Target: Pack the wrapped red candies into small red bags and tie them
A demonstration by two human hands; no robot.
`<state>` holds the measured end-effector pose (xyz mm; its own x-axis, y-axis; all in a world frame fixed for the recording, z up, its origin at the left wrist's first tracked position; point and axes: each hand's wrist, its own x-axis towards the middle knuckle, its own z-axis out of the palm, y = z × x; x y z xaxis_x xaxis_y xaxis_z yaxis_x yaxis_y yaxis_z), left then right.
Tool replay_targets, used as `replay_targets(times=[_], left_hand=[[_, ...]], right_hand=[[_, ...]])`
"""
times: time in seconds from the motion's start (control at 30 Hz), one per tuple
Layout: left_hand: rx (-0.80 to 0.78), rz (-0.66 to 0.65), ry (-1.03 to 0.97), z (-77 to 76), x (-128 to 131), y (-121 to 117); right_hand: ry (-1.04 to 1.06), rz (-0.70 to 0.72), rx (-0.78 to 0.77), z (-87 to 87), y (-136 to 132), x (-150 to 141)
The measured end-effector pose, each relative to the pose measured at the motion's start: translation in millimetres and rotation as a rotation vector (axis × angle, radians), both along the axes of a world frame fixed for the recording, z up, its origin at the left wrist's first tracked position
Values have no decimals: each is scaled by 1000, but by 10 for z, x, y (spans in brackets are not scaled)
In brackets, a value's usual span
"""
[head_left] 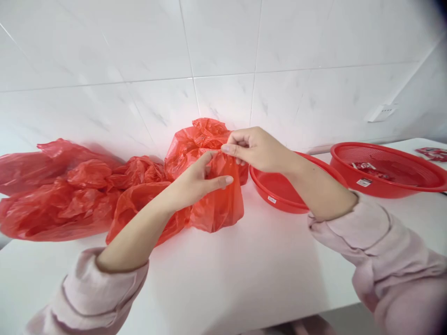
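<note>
A thin red plastic bag hangs between my hands, its lower end at the white table. My right hand pinches the bag's upper edge between thumb and fingertips. At the bag's left side is my left hand, thumb stretched across the front and apart from the index finger, which reaches the top edge. Its other fingers are mostly hidden. Directly behind stands a bunched red bag. Another crumpled red bag lies beside my left forearm.
Large crumpled red bags fill the table's left side. On the right are a red plastic basket and a second red basket with small red-and-white packets inside. More packets lie beyond. A tiled wall backs the table.
</note>
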<state>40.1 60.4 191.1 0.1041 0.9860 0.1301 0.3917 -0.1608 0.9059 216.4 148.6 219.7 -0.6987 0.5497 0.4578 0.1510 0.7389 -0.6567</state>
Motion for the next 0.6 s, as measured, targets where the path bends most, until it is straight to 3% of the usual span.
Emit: replay_targets(times=[0.17, 0.37, 0.5, 0.6], left_hand=[[-94, -149, 94, -59, 14, 185], [-51, -62, -9, -169, -56, 241], [-28, -118, 70, -194, -1, 202], [-166, -168, 164, -186, 61, 156]], right_hand=[[-46, 214, 8, -26, -10, -162], [-55, 394, -81, -91, 41, -191], [-31, 396, -18, -119, 41, -310], [48, 345, 0, -164, 34, -379]])
